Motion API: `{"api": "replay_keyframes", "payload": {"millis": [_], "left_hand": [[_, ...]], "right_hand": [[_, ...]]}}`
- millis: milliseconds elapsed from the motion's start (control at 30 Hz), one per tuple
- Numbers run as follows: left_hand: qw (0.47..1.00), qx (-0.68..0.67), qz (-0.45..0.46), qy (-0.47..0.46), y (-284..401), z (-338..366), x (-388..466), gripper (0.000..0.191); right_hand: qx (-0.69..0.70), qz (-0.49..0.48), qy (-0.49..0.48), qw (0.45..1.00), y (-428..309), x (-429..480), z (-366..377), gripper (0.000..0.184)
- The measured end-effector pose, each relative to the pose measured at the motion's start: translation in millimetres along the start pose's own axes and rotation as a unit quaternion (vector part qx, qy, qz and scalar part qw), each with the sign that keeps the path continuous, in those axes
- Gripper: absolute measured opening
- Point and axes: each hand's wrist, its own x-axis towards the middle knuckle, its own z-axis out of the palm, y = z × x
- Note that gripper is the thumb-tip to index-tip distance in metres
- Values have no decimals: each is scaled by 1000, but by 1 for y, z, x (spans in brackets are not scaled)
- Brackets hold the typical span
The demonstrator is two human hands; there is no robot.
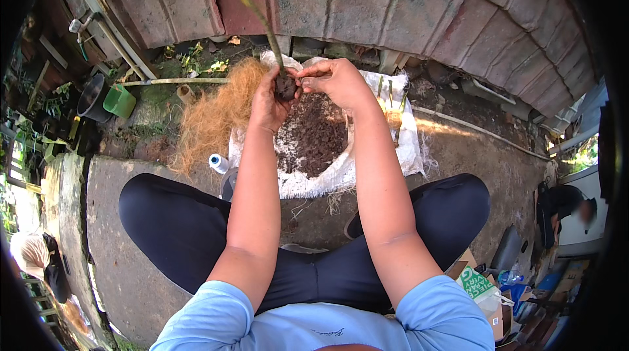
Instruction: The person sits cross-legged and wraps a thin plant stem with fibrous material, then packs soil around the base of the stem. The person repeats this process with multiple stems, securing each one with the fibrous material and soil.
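Observation:
My left hand (271,100) cups a dark ball of soil (285,88) from which a long green-brown plant stem (269,32) rises towards the roof tiles. Against the top of the ball, at the foot of the stem, are the fingertips of my right hand (334,81); whether they pinch anything is too small to tell. Below both hands, dark loose soil (319,140) lies on a white woven sack (314,185). A heap of orange-brown coconut fibre (211,115) spreads to the left of my left hand. Beside the sack stands a spool of white thread (218,163).
Several green shoots with a fibre-wrapped base (393,117) lie on the sack's right side. A roof of clay tiles (363,2) overhangs the far side. Left are a green plastic container (119,101) and a black bucket (93,100). Two other people (565,211) (42,262) are at the edges.

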Motion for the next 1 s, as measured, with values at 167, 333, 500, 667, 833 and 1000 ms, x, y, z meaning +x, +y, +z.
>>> {"api": "replay_keyframes", "payload": {"millis": [167,333,500,667,833,1000], "left_hand": [[997,50,22,48,-1,-15,8,30],[981,145,16,125,-1,3,-2,25],[970,204,28,132,-4,16,-9,31],[947,286,40,141,-15,16,-1,44],[905,410,40,106,-32,16,-1,32],[899,438,2,23,-31,13,-2,26]], "right_hand": [[-108,34,37,993,-1,2,-3,17],[-261,85,98,957,13,1,-30,18],[-300,179,87,933,23,3,-54,19],[-116,51,128,984,3,-1,-40,42],[48,-49,30,997,-14,-2,-9,59],[65,-49,35,996,-11,2,-9,29]]}}
